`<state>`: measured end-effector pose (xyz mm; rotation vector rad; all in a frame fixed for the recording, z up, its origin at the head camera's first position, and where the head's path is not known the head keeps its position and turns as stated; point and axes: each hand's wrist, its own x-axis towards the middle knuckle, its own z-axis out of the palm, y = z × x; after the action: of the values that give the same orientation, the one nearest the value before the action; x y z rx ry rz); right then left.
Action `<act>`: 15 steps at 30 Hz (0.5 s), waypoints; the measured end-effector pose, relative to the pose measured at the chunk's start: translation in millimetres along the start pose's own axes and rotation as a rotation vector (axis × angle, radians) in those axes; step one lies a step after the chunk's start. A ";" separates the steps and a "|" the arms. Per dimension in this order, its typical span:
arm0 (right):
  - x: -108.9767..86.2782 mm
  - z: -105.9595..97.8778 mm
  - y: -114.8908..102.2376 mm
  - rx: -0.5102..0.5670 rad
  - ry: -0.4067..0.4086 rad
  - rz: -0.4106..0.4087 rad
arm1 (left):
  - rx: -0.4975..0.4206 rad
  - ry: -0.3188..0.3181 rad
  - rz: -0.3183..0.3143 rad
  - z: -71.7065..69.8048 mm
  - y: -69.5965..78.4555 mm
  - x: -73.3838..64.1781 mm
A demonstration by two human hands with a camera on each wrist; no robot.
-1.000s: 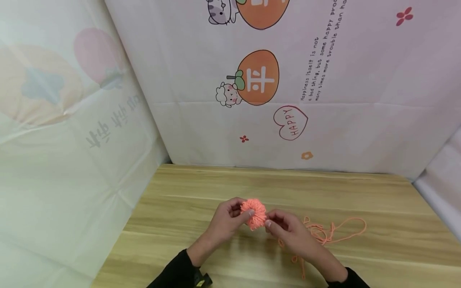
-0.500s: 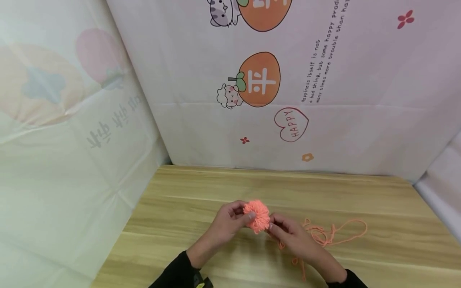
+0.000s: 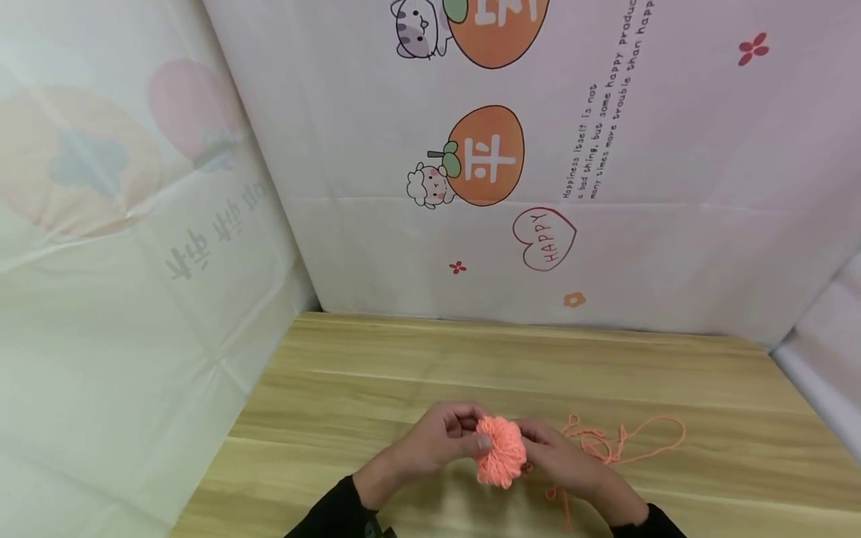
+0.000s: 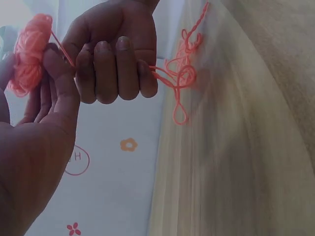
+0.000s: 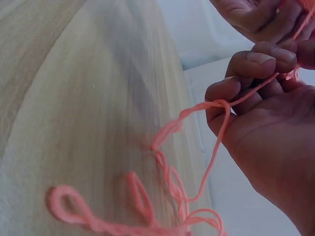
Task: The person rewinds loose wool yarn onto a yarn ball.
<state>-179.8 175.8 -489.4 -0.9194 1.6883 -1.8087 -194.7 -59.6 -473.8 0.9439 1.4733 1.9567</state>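
Note:
In the head view a small coral ball of yarn [image 3: 504, 454], rosette-like with looped edges, is above the table. My left hand [image 3: 437, 446] pinches it from the left, thumb on its face and fingers behind. Close at its right side, my right hand [image 3: 568, 463] grips a strand of yarn [image 5: 256, 90] that runs up to the ball. Curled fingers of the right hand [image 4: 115, 64] show in the left wrist view, with the strand passing through them. The loose yarn [image 4: 184, 73] trails from that hand down to the tabletop.
A wood-grain table [image 3: 377, 359] lies beneath both hands. Tangled loose yarn [image 3: 605, 444] is spread on it to the right. Printed white cloth [image 3: 377, 246] stands along the back edge, with more white cloth [image 3: 202, 336] at the left.
Both hands and the ball of yarn have moved nearer the body, the ball also a little to the right. The ball's face has turned slightly. The loose yarn lies much as before.

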 end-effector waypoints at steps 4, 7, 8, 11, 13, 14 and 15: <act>1.0 -0.8 0.2 0.098 -0.067 0.008 | 0.080 -0.034 -0.017 2.7 -0.9 -1.6; 1.2 -1.8 -1.3 0.107 -0.056 0.060 | 0.121 -0.048 -0.040 1.9 -2.8 -3.6; 1.0 -2.1 -1.8 0.107 -0.049 0.083 | 0.130 -0.052 -0.050 1.3 -3.8 -4.3; 0.5 -3.6 -3.8 0.075 -0.013 0.126 | 0.177 -0.055 -0.072 -0.2 -6.5 -5.4; 0.4 -4.4 -4.6 0.050 -0.001 0.117 | 0.217 -0.050 -0.097 -1.2 -8.0 -6.2; 0.5 -4.7 -4.7 0.042 0.008 0.114 | 0.234 -0.048 -0.108 -1.5 -8.3 -6.7; 0.8 -4.8 -4.9 0.030 0.010 0.101 | 0.253 -0.047 -0.122 -1.6 -8.6 -7.1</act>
<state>-183.5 178.9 -484.5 -0.7989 1.6780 -1.7707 -191.5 -63.4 -483.9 0.9732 1.7376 1.6776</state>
